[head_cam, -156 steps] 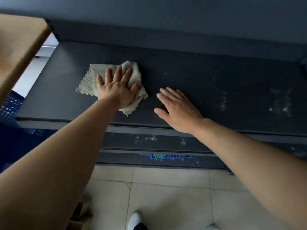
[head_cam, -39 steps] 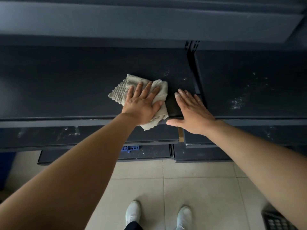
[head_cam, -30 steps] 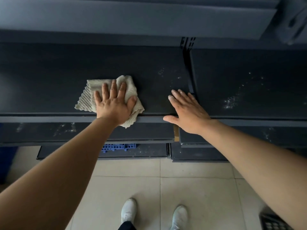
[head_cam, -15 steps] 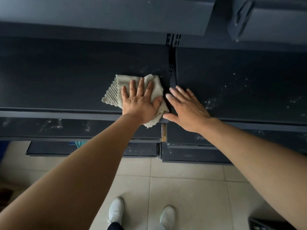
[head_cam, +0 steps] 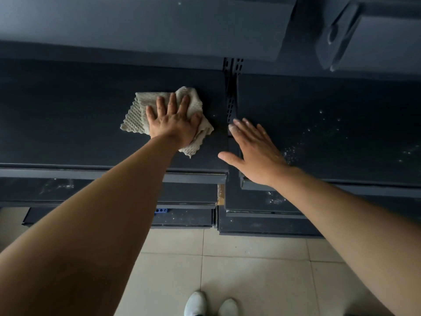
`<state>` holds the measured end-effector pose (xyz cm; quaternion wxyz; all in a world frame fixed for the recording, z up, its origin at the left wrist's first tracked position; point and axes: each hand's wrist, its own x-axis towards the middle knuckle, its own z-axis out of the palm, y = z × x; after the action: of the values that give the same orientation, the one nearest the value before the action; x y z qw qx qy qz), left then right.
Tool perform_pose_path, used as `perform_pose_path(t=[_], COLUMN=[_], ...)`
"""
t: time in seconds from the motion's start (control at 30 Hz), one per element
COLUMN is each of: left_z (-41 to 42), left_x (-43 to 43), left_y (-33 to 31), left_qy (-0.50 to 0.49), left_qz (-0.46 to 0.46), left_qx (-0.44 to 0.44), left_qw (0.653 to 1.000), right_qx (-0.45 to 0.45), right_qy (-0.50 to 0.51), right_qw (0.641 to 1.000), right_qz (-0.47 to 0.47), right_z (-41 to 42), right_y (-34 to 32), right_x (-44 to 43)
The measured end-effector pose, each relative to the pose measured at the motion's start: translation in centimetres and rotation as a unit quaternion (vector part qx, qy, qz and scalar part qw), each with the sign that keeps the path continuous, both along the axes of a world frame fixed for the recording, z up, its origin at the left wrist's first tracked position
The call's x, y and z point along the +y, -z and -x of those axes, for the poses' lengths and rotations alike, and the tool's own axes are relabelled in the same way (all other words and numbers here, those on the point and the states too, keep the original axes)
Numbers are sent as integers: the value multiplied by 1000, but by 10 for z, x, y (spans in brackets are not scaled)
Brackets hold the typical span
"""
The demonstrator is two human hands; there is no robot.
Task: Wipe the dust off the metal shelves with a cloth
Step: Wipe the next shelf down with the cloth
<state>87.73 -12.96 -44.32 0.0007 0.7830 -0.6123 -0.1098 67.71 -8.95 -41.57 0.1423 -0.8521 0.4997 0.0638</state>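
A crumpled beige waffle-weave cloth (head_cam: 139, 111) lies on the dark metal shelf (head_cam: 68, 124), close to that shelf's right end. My left hand (head_cam: 173, 122) presses flat on the cloth with straight, spread fingers. My right hand (head_cam: 252, 151) rests flat and empty across the gap onto the neighbouring shelf (head_cam: 341, 124), fingers straight. That right shelf carries white dust specks (head_cam: 293, 151) just right of my hand.
A slotted upright post (head_cam: 232, 87) divides the two shelves. Lower shelves (head_cam: 57, 185) below show dust streaks. An upper shelf (head_cam: 136, 23) overhangs at the top. A blue plastic piece (head_cam: 161, 210) sits under the bottom shelf. Beige floor tiles and my white shoes (head_cam: 209, 304) are below.
Over the last second my left hand slid the cloth right along the shelf towards the post, then a little farther back. My right hand shifted onto the right-hand shelf's edge.
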Motion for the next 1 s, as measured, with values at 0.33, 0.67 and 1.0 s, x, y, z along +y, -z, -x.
perform_pose_path(t=[0.33, 0.67, 1.0], left_z=[41, 41, 43], left_x=[-14, 53, 97], left_y=[0, -1, -4], left_qy=[153, 221, 181], left_qz=[18, 36, 147], left_qx=[26, 31, 70], left_qw=[988, 974, 970], right_qx=[48, 56, 52], right_qy=[32, -13, -8], right_qw=[998, 998, 998], right_qz=[19, 17, 37], right_z=[13, 4, 41], right_y=[1, -14, -25], right_x=[0, 25, 37])
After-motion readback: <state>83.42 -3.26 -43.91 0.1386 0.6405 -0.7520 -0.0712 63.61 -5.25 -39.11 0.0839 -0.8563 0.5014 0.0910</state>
